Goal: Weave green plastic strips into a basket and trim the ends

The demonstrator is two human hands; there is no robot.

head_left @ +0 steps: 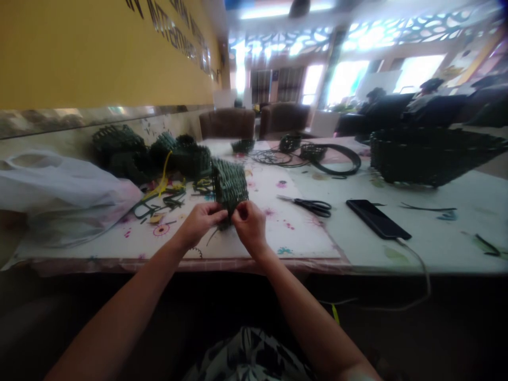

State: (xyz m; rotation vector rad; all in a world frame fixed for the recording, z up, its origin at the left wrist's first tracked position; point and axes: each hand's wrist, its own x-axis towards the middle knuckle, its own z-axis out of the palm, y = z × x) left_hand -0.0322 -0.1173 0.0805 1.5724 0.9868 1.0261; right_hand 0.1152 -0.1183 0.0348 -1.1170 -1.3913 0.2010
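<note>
Head view: your left grip [200, 223] and right grip [250, 225] both clench a dark green woven plastic-strip basket wall [229, 185] near the white table's [436, 243] front edge; it looks part-woven, with loose strand ends dangling.

Woven green piece [229, 185]: lower end hidden behind the left hand [200, 222] and right hand [250, 225].
White plastic bag [59, 185]: cut off by the frame's left edge.
Wall lettering [174, 26]: cut off at the top edge, too blurred to read.
Far figures [375, 98]: upper right, too dark to make out.
</note>
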